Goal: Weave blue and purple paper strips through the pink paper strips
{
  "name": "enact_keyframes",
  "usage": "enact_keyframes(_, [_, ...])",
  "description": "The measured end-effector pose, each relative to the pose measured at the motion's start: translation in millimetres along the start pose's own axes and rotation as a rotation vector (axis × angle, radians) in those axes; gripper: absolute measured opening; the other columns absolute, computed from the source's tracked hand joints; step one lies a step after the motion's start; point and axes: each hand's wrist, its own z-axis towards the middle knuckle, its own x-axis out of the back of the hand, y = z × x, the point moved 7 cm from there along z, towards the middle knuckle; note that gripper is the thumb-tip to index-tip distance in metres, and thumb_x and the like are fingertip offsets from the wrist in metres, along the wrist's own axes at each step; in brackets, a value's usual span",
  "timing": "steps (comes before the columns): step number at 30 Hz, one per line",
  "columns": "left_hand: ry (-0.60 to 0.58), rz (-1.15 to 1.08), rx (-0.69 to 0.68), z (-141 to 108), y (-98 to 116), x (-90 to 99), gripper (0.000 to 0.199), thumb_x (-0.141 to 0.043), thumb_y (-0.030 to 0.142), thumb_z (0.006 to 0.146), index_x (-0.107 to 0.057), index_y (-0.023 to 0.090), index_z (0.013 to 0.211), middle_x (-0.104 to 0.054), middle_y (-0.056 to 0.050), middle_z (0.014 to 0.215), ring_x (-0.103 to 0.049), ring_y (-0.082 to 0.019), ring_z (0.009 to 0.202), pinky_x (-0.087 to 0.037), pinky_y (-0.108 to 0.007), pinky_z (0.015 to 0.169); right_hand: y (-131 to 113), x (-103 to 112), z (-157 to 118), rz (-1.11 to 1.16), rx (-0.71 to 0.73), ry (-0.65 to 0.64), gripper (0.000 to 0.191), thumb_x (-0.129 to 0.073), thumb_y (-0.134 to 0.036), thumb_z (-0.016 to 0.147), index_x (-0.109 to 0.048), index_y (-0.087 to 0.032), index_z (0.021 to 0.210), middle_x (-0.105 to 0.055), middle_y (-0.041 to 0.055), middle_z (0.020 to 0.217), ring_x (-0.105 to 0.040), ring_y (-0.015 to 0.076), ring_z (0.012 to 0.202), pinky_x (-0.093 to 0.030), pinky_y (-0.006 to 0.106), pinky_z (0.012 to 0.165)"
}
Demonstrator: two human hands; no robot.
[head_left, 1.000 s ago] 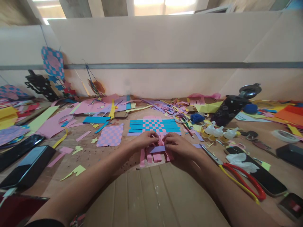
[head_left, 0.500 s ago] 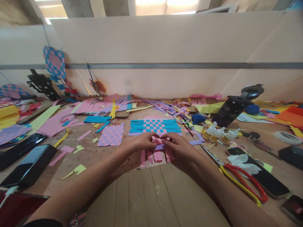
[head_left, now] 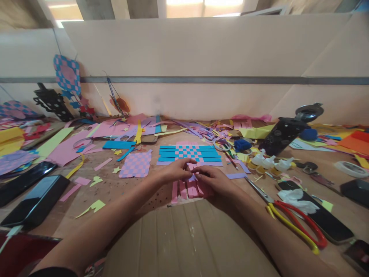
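Note:
A woven paper mat [head_left: 188, 153] lies in front of me, with blue strips crossing pink ones in a checkered middle. Loose pink strip ends [head_left: 192, 189] hang from it towards me. Over these ends, my left hand [head_left: 180, 169] is curled, thumb and index finger around a purple paper strip [head_left: 191, 177] that shows only in small part. My right hand [head_left: 211, 177] meets it from the other side, its bent fingers closed at the same strip. The fingertips of both hands nearly touch, and much of the strip is hidden beneath them.
Scissors [head_left: 288, 215] with red and yellow handles lie right, beside a phone [head_left: 325, 215]. Glue bottles [head_left: 268, 163] and a black tumbler [head_left: 284, 132] stand behind. A pink-purple woven piece [head_left: 135, 164] is left. Brown cardboard [head_left: 184, 238] covers the near side.
The lifted pink strips between my hands have gone down flatter. My left index finger has stretched out, and my right hand has shifted slightly left and down, covering more of the purple strip.

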Motion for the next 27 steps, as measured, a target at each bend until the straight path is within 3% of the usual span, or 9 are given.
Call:
enact_keyframes(3, [0.018, -0.052, -0.042, -1, 4, -1.0, 0.058, -0.066, 0.020, 0.084, -0.057, 0.014, 0.142, -0.062, 0.002, 0.078, -0.063, -0.014, 0.069, -0.050, -0.023, 0.064, 4, -3, 2, -0.014, 0.006, -0.007, 0.022, -0.064, -0.043, 0.089, -0.073, -0.023, 0.092, -0.075, 0.0061, 0.100, -0.066, 0.0259, 0.095, -0.049, 0.037, 0.088])
enact_keyframes(6, [0.090, -0.031, -0.017, -9, 5, 3.2, 0.045, -0.062, 0.033, 0.094, -0.057, 0.015, 0.135, -0.069, -0.003, 0.089, -0.069, -0.016, 0.074, -0.053, -0.026, 0.067, 7, -1, 2, 0.030, -0.030, 0.013, 0.021, -0.065, -0.044, 0.086, -0.068, -0.024, 0.085, -0.071, 0.0042, 0.091, -0.064, 0.0243, 0.089, -0.049, 0.036, 0.083])
enact_keyframes(10, [0.164, 0.324, 0.015, -31, 12, 5.7, 0.037, -0.054, 0.052, 0.100, -0.063, 0.018, 0.111, -0.073, -0.006, 0.098, -0.068, -0.021, 0.085, -0.052, -0.030, 0.073, 8, 5, 1, 0.077, -0.055, 0.052, 0.020, -0.065, -0.044, 0.086, -0.067, -0.024, 0.086, -0.069, 0.0038, 0.090, -0.063, 0.0232, 0.086, -0.050, 0.035, 0.081])
enact_keyframes(15, [0.063, 0.792, -0.066, -52, 22, -19.9, 0.027, -0.069, 0.040, 0.087, -0.069, 0.018, 0.102, -0.073, -0.010, 0.103, -0.067, -0.028, 0.098, -0.049, -0.035, 0.078, 11, 8, 1, 0.023, -0.050, 0.064, 0.021, -0.066, -0.045, 0.086, -0.066, -0.024, 0.083, -0.067, 0.0025, 0.085, -0.062, 0.0223, 0.080, -0.050, 0.036, 0.078])
enact_keyframes(18, [0.059, 0.926, -0.147, -54, 26, -34.5, 0.020, -0.064, 0.031, 0.088, -0.071, 0.017, 0.100, -0.073, -0.013, 0.106, -0.066, -0.030, 0.101, -0.049, -0.038, 0.083, 11, 7, 1, -0.005, -0.043, 0.057, 0.023, -0.065, -0.046, 0.089, -0.066, -0.024, 0.083, -0.067, 0.0028, 0.083, -0.064, 0.0237, 0.081, -0.051, 0.037, 0.077])
enact_keyframes(23, [0.095, 0.932, -0.149, -49, 28, -38.6, 0.018, -0.053, 0.019, 0.090, -0.071, 0.017, 0.088, -0.074, -0.012, 0.099, -0.066, -0.026, 0.093, -0.048, -0.038, 0.084, 4, 8, -1, -0.003, -0.032, 0.047, 0.022, -0.064, -0.045, 0.091, -0.066, -0.024, 0.084, -0.068, 0.0033, 0.085, -0.065, 0.0249, 0.085, -0.052, 0.038, 0.080])
enact_keyframes(27, [0.103, 0.722, -0.030, -44, 19, -22.2, 0.016, -0.056, 0.021, 0.088, -0.068, 0.018, 0.079, -0.072, -0.007, 0.082, -0.065, -0.022, 0.077, -0.044, -0.032, 0.069, -1, 10, -2, 0.036, -0.018, 0.031, 0.019, -0.065, -0.044, 0.089, -0.067, -0.025, 0.085, -0.068, 0.0043, 0.089, -0.064, 0.0255, 0.087, -0.052, 0.039, 0.083])
